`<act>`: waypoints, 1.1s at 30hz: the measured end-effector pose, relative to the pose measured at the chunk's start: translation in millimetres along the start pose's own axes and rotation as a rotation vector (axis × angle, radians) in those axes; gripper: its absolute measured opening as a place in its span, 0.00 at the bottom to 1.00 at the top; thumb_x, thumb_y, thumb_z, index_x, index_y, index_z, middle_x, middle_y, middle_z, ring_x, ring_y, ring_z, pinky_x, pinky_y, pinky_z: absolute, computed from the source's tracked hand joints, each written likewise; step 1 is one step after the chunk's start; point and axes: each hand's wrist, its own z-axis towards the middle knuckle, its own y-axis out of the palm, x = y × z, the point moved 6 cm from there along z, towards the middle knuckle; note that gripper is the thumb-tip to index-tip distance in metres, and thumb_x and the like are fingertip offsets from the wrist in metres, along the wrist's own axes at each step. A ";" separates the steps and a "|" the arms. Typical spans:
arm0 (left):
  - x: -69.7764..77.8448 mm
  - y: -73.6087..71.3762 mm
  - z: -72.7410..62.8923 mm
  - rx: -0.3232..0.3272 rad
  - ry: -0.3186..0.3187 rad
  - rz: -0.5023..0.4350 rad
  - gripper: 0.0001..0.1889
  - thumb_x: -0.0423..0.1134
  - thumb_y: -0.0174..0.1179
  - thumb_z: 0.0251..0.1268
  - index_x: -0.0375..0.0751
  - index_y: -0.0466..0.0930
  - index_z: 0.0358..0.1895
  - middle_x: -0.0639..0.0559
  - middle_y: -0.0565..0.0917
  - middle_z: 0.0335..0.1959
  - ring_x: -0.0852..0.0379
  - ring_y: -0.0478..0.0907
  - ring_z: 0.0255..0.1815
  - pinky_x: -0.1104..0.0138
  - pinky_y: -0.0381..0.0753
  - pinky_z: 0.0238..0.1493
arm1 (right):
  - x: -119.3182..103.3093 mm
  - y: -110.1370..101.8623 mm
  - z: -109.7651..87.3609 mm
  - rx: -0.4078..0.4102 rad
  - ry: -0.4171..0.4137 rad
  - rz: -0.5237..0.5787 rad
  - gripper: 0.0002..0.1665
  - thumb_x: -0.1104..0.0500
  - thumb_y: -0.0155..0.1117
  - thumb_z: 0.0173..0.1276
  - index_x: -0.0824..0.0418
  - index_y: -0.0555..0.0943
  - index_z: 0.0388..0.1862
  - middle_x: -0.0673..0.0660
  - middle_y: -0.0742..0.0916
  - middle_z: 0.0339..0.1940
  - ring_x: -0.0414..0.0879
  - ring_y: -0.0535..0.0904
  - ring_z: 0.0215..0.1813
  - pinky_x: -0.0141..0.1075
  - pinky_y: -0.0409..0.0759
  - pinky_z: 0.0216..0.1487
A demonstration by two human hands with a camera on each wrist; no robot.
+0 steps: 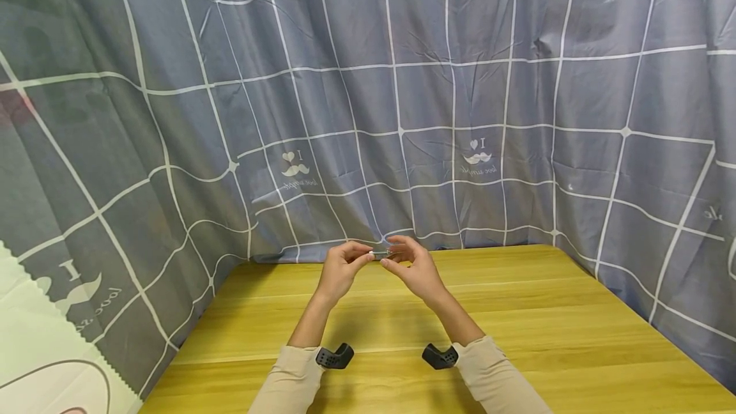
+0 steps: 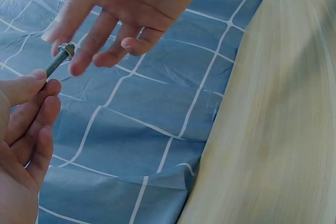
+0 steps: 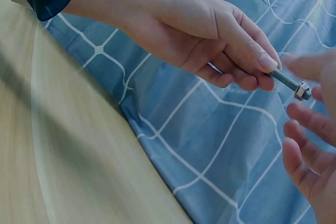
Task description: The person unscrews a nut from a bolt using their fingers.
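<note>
My left hand [image 1: 339, 272] pinches the end of a threaded metal bolt [image 3: 286, 81] between thumb and fingers. A small metal nut [image 3: 302, 91] sits around the bolt near its other end, and it shows in the left wrist view too. Close by that nut end, my right hand [image 1: 415, 272] is held with thumb and fingers apart, blurred at the thumb in the right wrist view. Its fingertips appear beside the nut without gripping it; whether one touches it I cannot tell. Both hands are raised over the far part of the table.
Below the hands lies a wooden table [image 1: 517, 331]. A grey-blue checked curtain [image 1: 368, 101] hangs behind it and along both sides. Black bands [image 1: 335, 357] are on both wrists. A pale cloth [image 1: 40, 337] shows at the lower left.
</note>
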 end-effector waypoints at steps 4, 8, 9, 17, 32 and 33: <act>0.6 -0.3 0.1 0.008 0.006 0.010 0.05 0.24 0.66 0.69 0.26 0.87 0.44 0.37 0.89 0.39 0.40 0.87 0.41 0.67 0.82 0.43 | 0.9 2.1 0.0 0.026 0.023 -0.029 0.15 0.66 0.67 0.75 0.69 0.83 0.57 0.65 0.88 0.45 0.59 0.83 0.45 0.40 0.82 0.39; 0.4 -0.4 0.4 0.010 0.005 0.001 0.05 0.24 0.66 0.68 0.25 0.87 0.44 0.36 0.89 0.39 0.39 0.87 0.41 0.68 0.82 0.44 | 0.7 0.8 0.8 0.042 -0.030 -0.012 0.09 0.70 0.66 0.74 0.70 0.85 0.50 0.67 0.89 0.42 0.64 0.83 0.42 0.34 0.79 0.35; 0.1 -0.4 0.6 0.009 0.003 -0.002 0.05 0.24 0.66 0.69 0.25 0.87 0.44 0.36 0.89 0.39 0.39 0.87 0.42 0.68 0.82 0.44 | 0.8 0.3 0.9 0.040 -0.042 -0.007 0.10 0.70 0.67 0.73 0.69 0.85 0.51 0.66 0.89 0.43 0.63 0.84 0.43 0.33 0.79 0.35; -0.7 -0.8 0.6 0.009 0.001 -0.013 0.05 0.24 0.65 0.69 0.24 0.86 0.44 0.35 0.88 0.39 0.34 0.86 0.42 0.68 0.81 0.44 | 0.9 -0.8 -0.8 0.009 -0.012 0.026 0.14 0.62 0.68 0.75 0.65 0.85 0.56 0.60 0.89 0.45 0.50 0.84 0.44 0.36 0.83 0.39; -2.3 -1.3 1.0 0.014 0.007 -0.020 0.05 0.23 0.65 0.68 0.24 0.86 0.43 0.35 0.89 0.38 0.35 0.86 0.41 0.68 0.82 0.43 | 0.0 -0.5 -0.6 0.042 0.001 0.039 0.11 0.65 0.67 0.75 0.66 0.84 0.53 0.61 0.88 0.45 0.56 0.84 0.45 0.37 0.83 0.38; -1.6 -1.4 0.9 0.014 0.009 -0.017 0.05 0.23 0.65 0.68 0.24 0.86 0.43 0.35 0.89 0.38 0.34 0.86 0.41 0.68 0.82 0.43 | -0.1 -0.4 -0.7 0.046 0.006 0.034 0.11 0.65 0.67 0.75 0.66 0.84 0.53 0.61 0.88 0.44 0.57 0.83 0.45 0.40 0.83 0.37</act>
